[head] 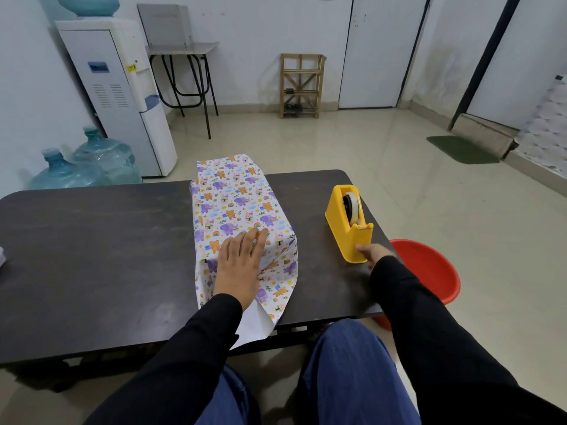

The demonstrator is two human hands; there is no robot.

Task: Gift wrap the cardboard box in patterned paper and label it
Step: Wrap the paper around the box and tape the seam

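The box [239,207] lies lengthwise in the middle of the dark table [92,240], covered in white paper printed with elephants, bears and rainbows. Loose paper hangs over the table's near edge, its white underside showing. My left hand [239,262] presses flat on the near end of the box top, fingers straight. My right hand [369,253] touches the near base of the yellow tape dispenser [348,222], to the right of the box; its fingers are mostly hidden behind the wrist. A roll of clear tape sits in the dispenser.
A red plastic tub [429,271] stands on the floor by the table's right edge. A water dispenser [122,93] and two blue water jugs [86,167] stand at the left wall. A white scrap [1,256] lies at the table's far left edge.
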